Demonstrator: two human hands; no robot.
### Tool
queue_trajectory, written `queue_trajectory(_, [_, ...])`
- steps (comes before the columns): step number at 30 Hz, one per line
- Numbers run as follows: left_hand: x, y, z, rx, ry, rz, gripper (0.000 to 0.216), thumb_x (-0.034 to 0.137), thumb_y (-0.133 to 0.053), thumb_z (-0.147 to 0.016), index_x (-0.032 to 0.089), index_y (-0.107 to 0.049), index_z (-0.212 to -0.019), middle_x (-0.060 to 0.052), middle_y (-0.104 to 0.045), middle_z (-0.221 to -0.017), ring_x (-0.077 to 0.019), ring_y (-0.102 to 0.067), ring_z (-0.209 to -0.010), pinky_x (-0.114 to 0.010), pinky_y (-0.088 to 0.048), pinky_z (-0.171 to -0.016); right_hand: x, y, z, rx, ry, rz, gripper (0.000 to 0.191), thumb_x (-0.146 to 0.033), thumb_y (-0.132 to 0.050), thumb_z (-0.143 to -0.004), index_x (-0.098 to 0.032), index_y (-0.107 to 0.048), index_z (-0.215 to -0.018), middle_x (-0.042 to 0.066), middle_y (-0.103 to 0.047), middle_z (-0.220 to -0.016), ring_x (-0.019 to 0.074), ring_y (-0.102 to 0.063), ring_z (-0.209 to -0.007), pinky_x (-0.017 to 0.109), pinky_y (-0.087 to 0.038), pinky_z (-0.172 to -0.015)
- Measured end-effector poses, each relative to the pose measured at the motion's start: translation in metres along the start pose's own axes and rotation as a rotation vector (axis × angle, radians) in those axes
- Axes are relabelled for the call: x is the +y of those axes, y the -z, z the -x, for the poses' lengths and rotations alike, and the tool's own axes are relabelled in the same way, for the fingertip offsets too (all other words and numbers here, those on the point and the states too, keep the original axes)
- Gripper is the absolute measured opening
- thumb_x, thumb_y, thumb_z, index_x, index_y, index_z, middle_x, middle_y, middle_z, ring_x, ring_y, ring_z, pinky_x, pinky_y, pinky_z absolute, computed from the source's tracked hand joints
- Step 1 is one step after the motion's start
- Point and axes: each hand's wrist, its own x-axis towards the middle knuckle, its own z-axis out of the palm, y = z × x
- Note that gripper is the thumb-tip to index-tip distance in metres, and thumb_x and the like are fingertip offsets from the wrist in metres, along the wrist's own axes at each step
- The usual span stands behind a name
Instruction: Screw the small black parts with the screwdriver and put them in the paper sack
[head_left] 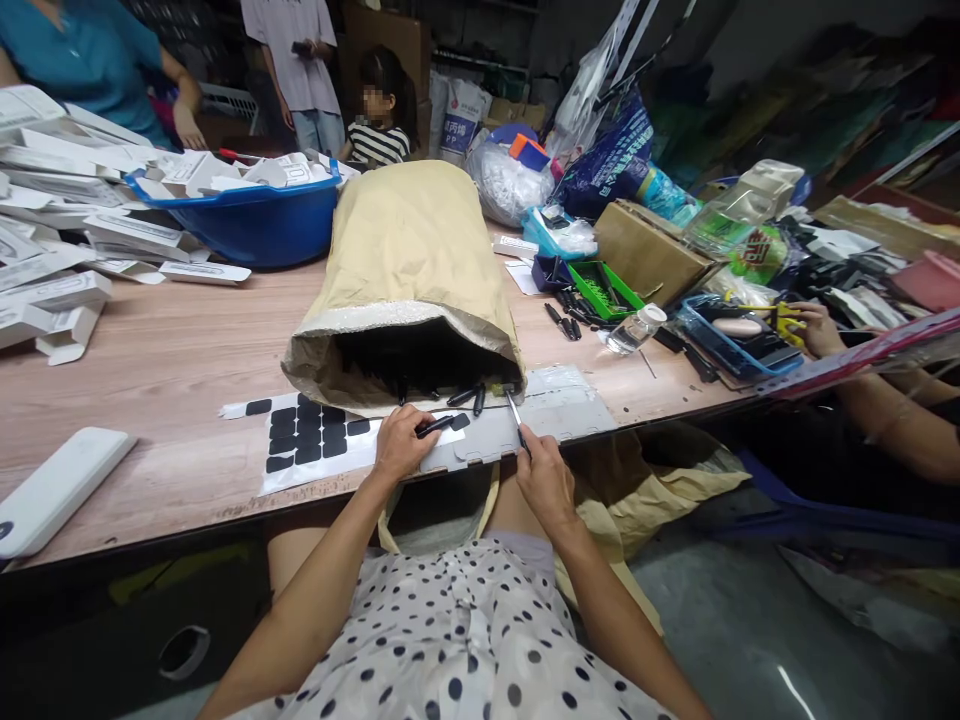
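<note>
My left hand (403,440) is closed on a small black tapered part (435,427), just in front of a large tan paper sack (416,240). The sack lies on its side with its mouth toward me, dark inside, and several black parts (478,400) lie at its lip. In my right hand (545,478) is a slim metal tool (514,408) with a dark handle; its tip points at the sack's lip, and its exact kind is unclear. A white sheet of black rounded stickers (322,470) lies left of my left hand, and a grey board (570,400) lies under both hands.
White boxes (135,235) pile up at left beside a blue basin (255,225). A white oblong device (67,490) lies at the front left. Right are a green tray (604,288), a clear jar (636,328) and a co-worker's hand (819,330) with yellow-handled pliers or scissors. People are behind the table.
</note>
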Motion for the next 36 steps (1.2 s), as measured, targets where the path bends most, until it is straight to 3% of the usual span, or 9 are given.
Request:
queue_trajectory(3, [0.0,0.003,0.0,-0.015,-0.016,-0.017,0.009,0.026,-0.069,-0.076,0.026,-0.073,-0.085,0.0,-0.068,-0.084,-0.0202,-0.06,-0.081,-0.034,-0.049,-0.081,-0.006,-0.001,0.003,-0.037,-0.02,0.061,0.044,-0.019,-0.056,-0.09,-0.029,-0.065,-0.133,0.004,-0.058,-0.096,0.013,-0.054,-0.069,0.023,-0.039,-0.059])
queue_trajectory(6, [0.002,0.009,0.01,-0.037,-0.137,-0.025,0.01,0.026,-0.069,-0.078,0.025,-0.074,-0.087,-0.003,-0.069,-0.09,-0.0226,-0.061,-0.089,-0.037,-0.05,-0.084,-0.008,-0.004,0.004,-0.021,0.021,0.044,0.044,-0.02,-0.057,-0.09,-0.027,-0.065,-0.133,0.004,-0.056,-0.096,0.0118,-0.05,-0.064,0.024,-0.037,-0.056])
queue_trajectory(12, [0.007,0.013,0.066,-0.113,-0.441,-0.098,0.016,0.023,-0.071,-0.078,0.027,-0.075,-0.092,-0.008,-0.06,-0.136,-0.0331,-0.052,-0.126,-0.05,-0.046,-0.103,-0.003,-0.014,0.005,0.068,0.078,-0.033,0.043,-0.02,-0.053,-0.09,-0.027,-0.067,-0.13,0.004,-0.054,-0.091,0.0123,-0.049,-0.063,0.024,-0.038,-0.054])
queue_trajectory(17, [0.005,0.003,0.095,-0.123,-0.479,-0.262,0.012,0.016,-0.071,-0.077,0.025,-0.072,-0.085,-0.008,-0.046,-0.154,-0.0362,-0.04,-0.14,-0.054,-0.041,-0.109,-0.003,-0.017,0.006,0.089,0.084,-0.047,0.043,-0.019,-0.051,-0.09,-0.025,-0.068,-0.129,0.004,-0.055,-0.091,0.0126,-0.051,-0.065,0.023,-0.039,-0.055])
queue_trajectory(20, [0.01,0.001,0.095,-0.079,-0.476,-0.267,0.009,0.022,-0.073,-0.077,0.025,-0.071,-0.084,-0.008,-0.049,-0.151,-0.0371,-0.042,-0.138,-0.054,-0.041,-0.108,-0.004,-0.017,0.006,0.067,0.076,-0.036,0.043,-0.019,-0.051,-0.09,-0.024,-0.067,-0.13,0.005,-0.056,-0.094,0.013,-0.053,-0.066,0.023,-0.039,-0.056])
queue_trajectory(24, [0.03,-0.002,0.068,0.015,-0.405,-0.176,0.01,0.028,-0.063,-0.088,0.025,-0.072,-0.092,-0.01,-0.07,-0.11,-0.0288,-0.061,-0.105,-0.043,-0.049,-0.09,-0.005,-0.018,0.006,0.058,0.074,-0.034,0.043,-0.019,-0.051,-0.091,-0.024,-0.067,-0.13,0.005,-0.056,-0.093,0.0131,-0.055,-0.067,0.023,-0.04,-0.056])
queue_trajectory(27, [0.048,-0.01,0.028,0.047,-0.265,-0.128,0.016,0.03,-0.055,-0.094,0.023,-0.069,-0.094,-0.006,-0.067,-0.085,-0.0229,-0.062,-0.085,-0.035,-0.05,-0.079,-0.005,-0.018,0.006,0.074,0.085,-0.048,0.042,-0.019,-0.051,-0.091,-0.024,-0.067,-0.13,0.004,-0.055,-0.092,0.0127,-0.055,-0.067,0.022,-0.04,-0.055])
queue_trajectory(32, [0.074,-0.028,-0.041,-0.07,-0.085,-0.193,0.012,0.028,-0.055,-0.094,0.022,-0.065,-0.093,-0.007,-0.068,-0.091,-0.0236,-0.065,-0.088,-0.032,-0.049,-0.074,-0.006,-0.019,0.006,0.071,0.082,-0.045,0.043,-0.019,-0.052,-0.091,-0.025,-0.066,-0.13,0.005,-0.055,-0.093,0.0129,-0.055,-0.067,0.022,-0.04,-0.054])
queue_trajectory(36, [0.086,-0.04,-0.063,-0.211,-0.021,-0.273,0.008,0.019,-0.06,-0.089,0.018,-0.065,-0.096,-0.012,-0.069,-0.094,-0.0268,-0.067,-0.087,-0.033,-0.049,-0.071,-0.006,-0.019,0.007,0.076,0.093,-0.052,0.043,-0.019,-0.053,-0.09,-0.026,-0.066,-0.13,0.005,-0.055,-0.093,0.0127,-0.054,-0.066,0.022,-0.04,-0.054])
